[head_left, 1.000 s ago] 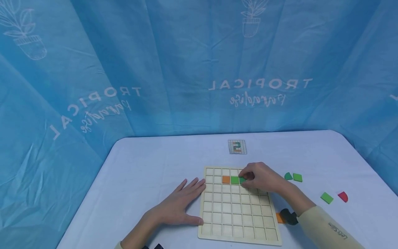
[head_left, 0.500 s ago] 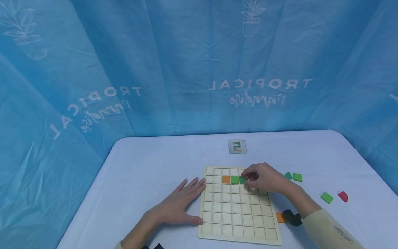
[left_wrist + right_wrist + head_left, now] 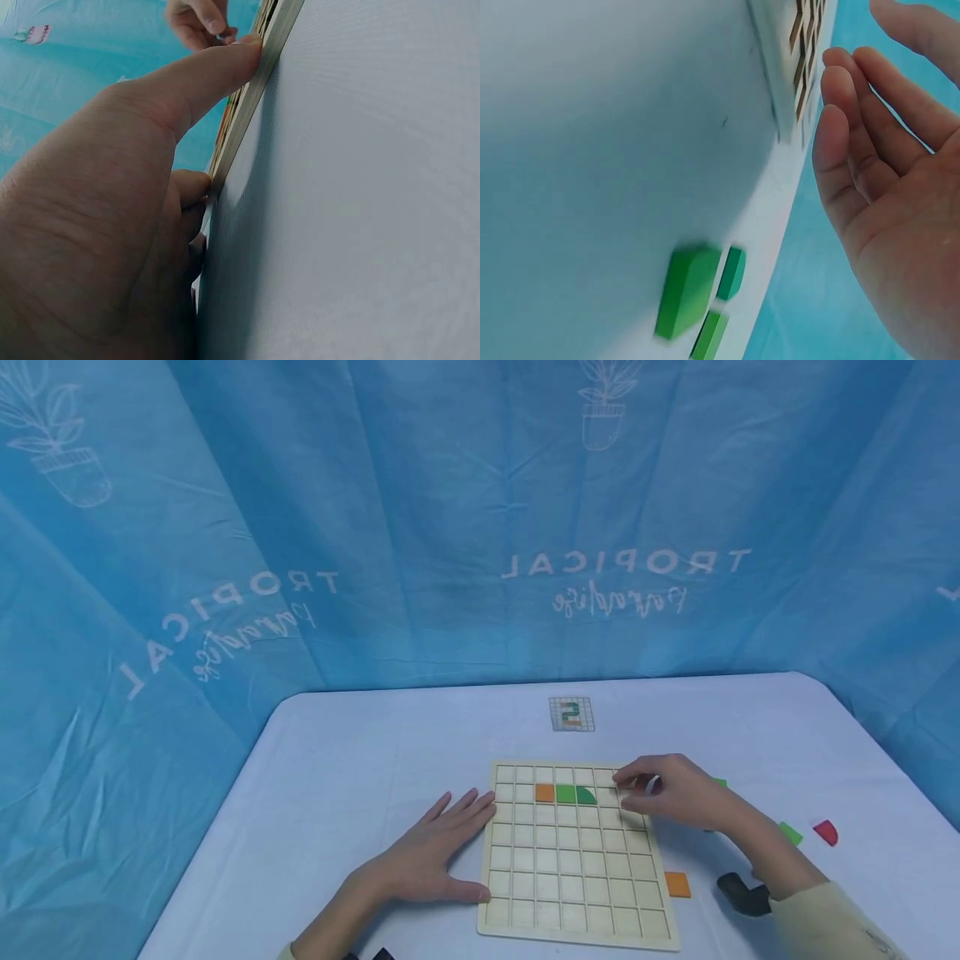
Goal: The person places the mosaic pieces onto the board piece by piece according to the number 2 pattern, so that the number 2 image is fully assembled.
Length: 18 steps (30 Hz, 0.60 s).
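Observation:
A cream grid board [image 3: 558,862] lies on the white table. In its second row sit an orange square tile [image 3: 544,792], a light green square tile [image 3: 566,793] and a dark green quarter-round tile [image 3: 586,795], side by side. My left hand [image 3: 431,856] is spread flat, thumb and fingertips at the board's left edge; the left wrist view shows the thumb [image 3: 202,79] against that edge. Over the board's upper right part is my right hand [image 3: 671,793], fingers loosely bent and thumb apart. Nothing shows between its fingers in the right wrist view.
Right of the board lie an orange tile [image 3: 678,885], a red quarter-round tile [image 3: 827,832] and green tiles [image 3: 686,289], partly hidden by the right arm in the head view. A small pattern card [image 3: 572,714] lies behind the board. A blue curtain [image 3: 450,527] hangs behind the table.
My right hand has let go of the dark green quarter-round tile and moved right, away from it. The tile stays in its cell, now fully visible. My left hand has not moved.

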Available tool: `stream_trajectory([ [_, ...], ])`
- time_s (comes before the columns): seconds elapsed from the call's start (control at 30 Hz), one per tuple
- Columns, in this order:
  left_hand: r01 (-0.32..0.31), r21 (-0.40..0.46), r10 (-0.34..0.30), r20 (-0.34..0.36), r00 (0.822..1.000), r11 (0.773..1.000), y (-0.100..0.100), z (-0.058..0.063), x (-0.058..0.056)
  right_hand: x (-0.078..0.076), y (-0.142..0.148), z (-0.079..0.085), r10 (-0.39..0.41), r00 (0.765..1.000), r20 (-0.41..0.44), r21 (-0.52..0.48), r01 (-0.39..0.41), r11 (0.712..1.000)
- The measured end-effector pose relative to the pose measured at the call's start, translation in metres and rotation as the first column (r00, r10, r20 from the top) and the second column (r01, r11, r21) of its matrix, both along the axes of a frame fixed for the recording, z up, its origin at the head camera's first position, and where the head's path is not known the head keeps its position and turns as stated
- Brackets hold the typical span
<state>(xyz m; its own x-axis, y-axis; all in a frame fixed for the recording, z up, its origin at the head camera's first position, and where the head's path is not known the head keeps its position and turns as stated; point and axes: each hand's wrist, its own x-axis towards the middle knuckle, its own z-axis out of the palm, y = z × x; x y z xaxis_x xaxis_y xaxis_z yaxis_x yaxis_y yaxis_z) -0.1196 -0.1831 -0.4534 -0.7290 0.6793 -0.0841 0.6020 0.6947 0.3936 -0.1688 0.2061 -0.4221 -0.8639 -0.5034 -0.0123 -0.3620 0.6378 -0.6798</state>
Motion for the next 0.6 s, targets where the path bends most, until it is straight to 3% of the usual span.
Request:
stream_trajectory([
  [0.23, 0.015, 0.001, -0.015, -0.016, 1.000, 1.000, 0.003, 0.001, -0.001, 0.006, 0.025, -0.001, -0.094, 0.995, 0.015, 0.060, 0.093, 0.994],
  [0.6, -0.003, -0.004, 0.003, 0.011, 1.000, 1.000, 0.001, -0.001, 0.000, 0.019, 0.054, -0.001, -0.168, 0.986, 0.022, 0.090, 0.165, 0.982],
])
